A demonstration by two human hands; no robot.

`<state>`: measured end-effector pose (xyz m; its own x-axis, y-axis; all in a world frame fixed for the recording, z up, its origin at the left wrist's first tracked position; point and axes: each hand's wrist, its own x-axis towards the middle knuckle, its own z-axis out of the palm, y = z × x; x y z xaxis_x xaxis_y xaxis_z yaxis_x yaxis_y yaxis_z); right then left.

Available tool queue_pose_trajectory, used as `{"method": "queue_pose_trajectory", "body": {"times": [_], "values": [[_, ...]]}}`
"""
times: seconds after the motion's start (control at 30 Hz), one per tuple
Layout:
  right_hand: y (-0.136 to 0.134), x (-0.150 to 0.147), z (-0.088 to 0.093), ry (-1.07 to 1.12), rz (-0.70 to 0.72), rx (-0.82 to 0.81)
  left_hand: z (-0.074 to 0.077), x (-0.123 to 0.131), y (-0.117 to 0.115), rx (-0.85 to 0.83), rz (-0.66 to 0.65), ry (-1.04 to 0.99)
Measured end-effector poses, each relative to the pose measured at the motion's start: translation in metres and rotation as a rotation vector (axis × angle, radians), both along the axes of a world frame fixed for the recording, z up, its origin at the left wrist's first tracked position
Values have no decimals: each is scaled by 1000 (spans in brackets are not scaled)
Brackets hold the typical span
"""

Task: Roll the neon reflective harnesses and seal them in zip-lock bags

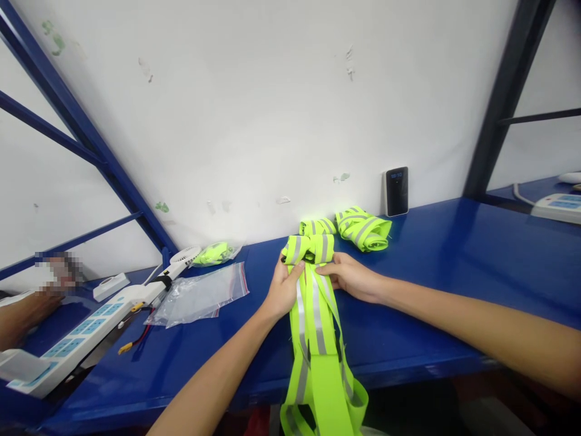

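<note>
My left hand [285, 284] and my right hand [349, 275] both grip a neon yellow-green reflective vest [318, 315] made of straps with silver stripes. Its far end is rolled into a bundle between my hands, with my thumbs on top of the straps. The loose straps run down toward me and hang over the table's front edge. Just behind the roll lies one rolled reflective vest [318, 227]. Another rolled vest [363, 229] rests to its right, near the wall. The undersides of my fingers are partly hidden.
Clear plastic bags [204, 293] lie left on the blue table [436, 266], near a bagged yellow-green vest [213, 253] and a small white fan [185, 254]. A long power strip [86, 330] and cables sit farther left. A black-fronted device [396, 191] stands by the wall. Another person's arm [31, 315] shows at left.
</note>
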<state>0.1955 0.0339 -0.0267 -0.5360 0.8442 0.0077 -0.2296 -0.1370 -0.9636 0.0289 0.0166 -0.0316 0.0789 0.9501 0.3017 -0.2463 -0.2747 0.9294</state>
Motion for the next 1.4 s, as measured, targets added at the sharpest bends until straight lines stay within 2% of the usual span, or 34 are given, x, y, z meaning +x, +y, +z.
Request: {"method": "queue_pose_trajectory", "body": {"times": [0.13,0.3,0.43,0.63,0.83,0.97,1.13,1.2,1.4], "values": [[-3,-1,1,37,21,22,-2,-1,1,71,6,56],[-1,1,-7,14,-12,61,-7,1,2,84,-10,152],[0,0,-11,36,-41,72,-12,4,3,138,55,206],[-3,-6,-8,85,-73,75,-22,8,1,183,106,190],[-2,4,3,-36,-25,45,-17,5,1,222,186,222],[-1,15,10,-190,23,199,-13,2,5,244,175,245],[-4,12,10,17,14,154,-9,7,4,329,201,286],[-5,8,8,62,-5,187,-9,9,2,358,227,321],[-3,3,-1,-6,-53,309,-8,11,-3,326,216,279]]}}
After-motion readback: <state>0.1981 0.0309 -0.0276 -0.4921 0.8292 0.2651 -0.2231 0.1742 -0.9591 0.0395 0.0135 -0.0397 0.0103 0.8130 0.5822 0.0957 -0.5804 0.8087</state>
